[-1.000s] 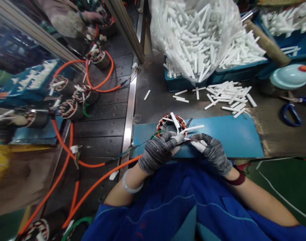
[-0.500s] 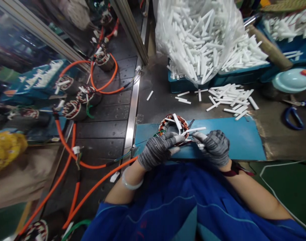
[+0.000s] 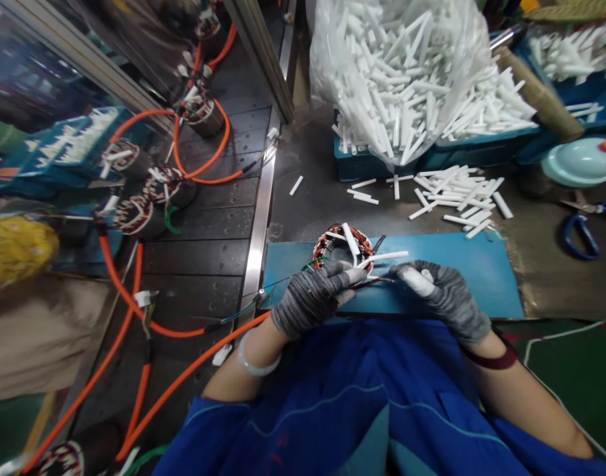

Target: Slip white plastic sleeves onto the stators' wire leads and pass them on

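Note:
A wound motor stator with red-brown and white windings stands on the blue mat. White insulating sleeves stick up and out from its top. My left hand, in a grey striped glove, is closed at the stator's near edge. Its fingertips pinch a wire lead with a white sleeve on it, whose thin end points right. My right hand, gloved alike, is apart from the stator on the right. Its thumb and fingers are pressed together; what lies between them is hidden.
Loose white sleeves lie behind the mat. A plastic bag of sleeves sits over blue bins. Pliers and a light-blue lidded container are at right. On the left conveyor stand more stators with orange cables.
My right hand has moved right, away from the stator, uncovering the thin end of the wire lead. My left hand stays at the stator.

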`<control>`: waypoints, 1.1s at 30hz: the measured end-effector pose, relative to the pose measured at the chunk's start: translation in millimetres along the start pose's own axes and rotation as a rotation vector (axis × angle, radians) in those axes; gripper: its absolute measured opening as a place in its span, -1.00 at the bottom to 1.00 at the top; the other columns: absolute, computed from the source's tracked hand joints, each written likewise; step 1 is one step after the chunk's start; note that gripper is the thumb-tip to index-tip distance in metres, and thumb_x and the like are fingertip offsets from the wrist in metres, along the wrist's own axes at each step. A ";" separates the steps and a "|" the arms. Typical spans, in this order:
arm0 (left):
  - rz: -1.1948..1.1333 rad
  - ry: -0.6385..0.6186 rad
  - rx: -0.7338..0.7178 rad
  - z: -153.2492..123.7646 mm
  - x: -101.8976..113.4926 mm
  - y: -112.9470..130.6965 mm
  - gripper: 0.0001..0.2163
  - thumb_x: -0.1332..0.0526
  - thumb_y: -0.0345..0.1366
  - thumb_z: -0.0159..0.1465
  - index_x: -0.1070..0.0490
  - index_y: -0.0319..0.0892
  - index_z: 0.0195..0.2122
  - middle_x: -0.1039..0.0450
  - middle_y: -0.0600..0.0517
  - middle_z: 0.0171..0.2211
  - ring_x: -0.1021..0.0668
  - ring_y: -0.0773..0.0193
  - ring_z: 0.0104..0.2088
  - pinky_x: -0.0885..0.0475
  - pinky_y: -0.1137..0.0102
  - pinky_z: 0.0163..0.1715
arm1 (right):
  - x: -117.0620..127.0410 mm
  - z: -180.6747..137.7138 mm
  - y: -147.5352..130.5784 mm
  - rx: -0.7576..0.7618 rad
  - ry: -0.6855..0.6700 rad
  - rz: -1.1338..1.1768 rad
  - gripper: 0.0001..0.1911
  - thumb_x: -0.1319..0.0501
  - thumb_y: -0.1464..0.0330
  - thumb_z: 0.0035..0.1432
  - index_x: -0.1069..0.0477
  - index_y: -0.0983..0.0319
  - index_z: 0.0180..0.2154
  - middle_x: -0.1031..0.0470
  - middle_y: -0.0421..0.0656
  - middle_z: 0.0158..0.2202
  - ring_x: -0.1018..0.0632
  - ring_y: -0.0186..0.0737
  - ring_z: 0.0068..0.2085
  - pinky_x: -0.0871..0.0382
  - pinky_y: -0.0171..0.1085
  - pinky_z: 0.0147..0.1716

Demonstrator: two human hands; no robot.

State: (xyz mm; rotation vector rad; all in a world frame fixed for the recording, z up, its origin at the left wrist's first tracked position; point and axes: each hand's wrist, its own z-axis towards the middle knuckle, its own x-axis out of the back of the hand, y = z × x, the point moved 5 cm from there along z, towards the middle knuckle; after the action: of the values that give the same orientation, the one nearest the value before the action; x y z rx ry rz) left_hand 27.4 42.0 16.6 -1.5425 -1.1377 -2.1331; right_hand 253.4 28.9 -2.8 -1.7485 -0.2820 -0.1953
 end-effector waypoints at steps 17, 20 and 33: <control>0.217 0.006 0.081 -2.7 6.5 10.8 -0.65 -0.19 -0.18 0.46 -0.44 0.07 0.26 -0.57 -0.01 0.14 -0.67 0.16 -0.08 -0.57 0.36 -0.32 | -19.1 -58.5 -22.4 0.941 0.090 -0.689 -0.91 -0.33 0.29 0.27 -0.61 0.10 -0.20 -0.49 -0.26 -0.54 -0.46 -0.27 -0.48 -0.29 -0.23 -0.43; 0.385 0.026 0.154 -5.3 7.4 12.7 -0.54 -0.24 -0.08 0.41 -0.39 0.00 0.32 -0.51 -0.13 0.21 -0.65 -0.01 -0.03 -0.56 0.20 -0.22 | 3.6 -46.8 8.1 0.668 0.241 -0.658 -0.83 -0.32 0.23 0.29 -0.64 0.17 -0.22 -0.55 -0.18 -0.50 -0.50 -0.23 -0.46 -0.32 -0.23 -0.42; 0.273 -0.040 0.104 2.0 -9.0 -15.1 -0.79 -0.38 -0.07 0.20 -0.61 -0.05 -0.23 -0.59 -0.05 -0.21 -0.55 -0.01 -0.02 -0.36 -0.11 0.19 | -2.3 -23.9 64.5 0.634 0.285 -0.760 -0.64 -0.20 0.13 0.38 -0.63 0.23 -0.27 -0.64 -0.06 -0.44 -0.54 -0.13 -0.46 -0.37 -0.18 -0.37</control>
State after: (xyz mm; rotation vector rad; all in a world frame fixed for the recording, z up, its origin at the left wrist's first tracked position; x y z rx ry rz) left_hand 22.9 51.5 2.3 -1.5968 -0.9701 -1.8445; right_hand 270.8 -6.2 -59.3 -0.9071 -0.7058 -0.8026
